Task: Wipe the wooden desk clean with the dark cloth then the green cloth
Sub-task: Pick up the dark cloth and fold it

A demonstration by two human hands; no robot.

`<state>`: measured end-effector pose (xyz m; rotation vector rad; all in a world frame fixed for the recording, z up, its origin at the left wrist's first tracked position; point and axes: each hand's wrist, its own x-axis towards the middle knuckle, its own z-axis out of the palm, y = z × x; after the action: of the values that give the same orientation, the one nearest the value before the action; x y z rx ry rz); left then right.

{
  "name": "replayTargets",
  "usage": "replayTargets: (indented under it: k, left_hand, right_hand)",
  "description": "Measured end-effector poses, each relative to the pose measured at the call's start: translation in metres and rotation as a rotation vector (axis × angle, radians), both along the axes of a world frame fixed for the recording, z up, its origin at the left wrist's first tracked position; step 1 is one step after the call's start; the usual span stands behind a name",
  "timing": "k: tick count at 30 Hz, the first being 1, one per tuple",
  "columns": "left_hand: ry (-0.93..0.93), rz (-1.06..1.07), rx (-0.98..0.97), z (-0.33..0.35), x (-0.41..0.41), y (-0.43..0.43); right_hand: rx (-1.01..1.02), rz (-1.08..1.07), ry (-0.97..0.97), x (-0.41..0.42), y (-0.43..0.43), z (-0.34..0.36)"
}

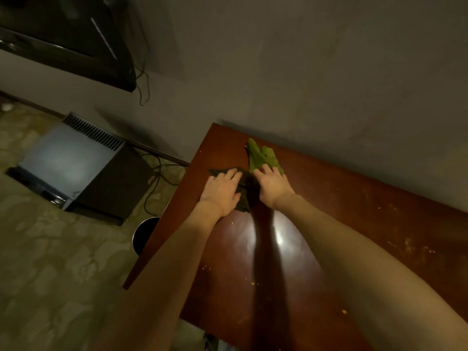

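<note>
Forearms nearest, stretched across bench point(354, 224); yellow crumbs point(344, 311) and pale smears on near and right surface, so wiping looks barely begun; left grip point(222, 191) flat, fingers straight, pressing dark cloth point(245, 197) near far-left corner; right grip point(273, 186) flat, holding nothing, fingertips at green cloth point(263, 155) bunched by wall; green pass not yet started

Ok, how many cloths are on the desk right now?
2. The dark cloth lies under the left hand; the green cloth sits behind it, near the wall.
</note>
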<state>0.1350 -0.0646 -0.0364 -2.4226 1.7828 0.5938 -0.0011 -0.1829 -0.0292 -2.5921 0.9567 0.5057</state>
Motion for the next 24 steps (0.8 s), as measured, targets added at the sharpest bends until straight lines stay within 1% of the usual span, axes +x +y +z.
replayTargets:
  k: [2,7,10,13,16,19,21,24]
  left_hand:
    - [-0.002,-0.044,0.012,-0.011,0.002,-0.011]
    - [-0.055,-0.138,0.119,-0.037,-0.005,-0.029]
    - [-0.086,-0.137,0.142,-0.040,-0.009,-0.034]
    - [-0.077,-0.088,0.120,-0.042,-0.013,-0.035]
    - [-0.081,-0.075,0.127,-0.040,-0.016,-0.036]
    - [-0.101,-0.115,0.159,-0.035,-0.016,-0.040]
    - [-0.118,-0.138,0.186,-0.033,-0.013,-0.040]
    - [-0.124,-0.152,0.173,-0.028,-0.013,-0.042]
  right_hand:
    - [-0.004,-0.002,0.021,0.011,-0.017,-0.009]
    - [0.006,-0.044,0.075,0.024,-0.039,-0.035]
    - [-0.038,-0.049,0.085,0.022,-0.040,-0.048]
    - [-0.059,-0.091,0.083,0.018,-0.038,-0.058]
    - [-0.003,-0.170,0.052,0.010,-0.040,-0.054]
    - [0.021,-0.170,0.063,0.001,-0.047,-0.044]
    - [0.008,-0.161,0.056,-0.004,-0.052,-0.036]
    - [-0.077,-0.168,0.044,-0.018,-0.059,-0.023]
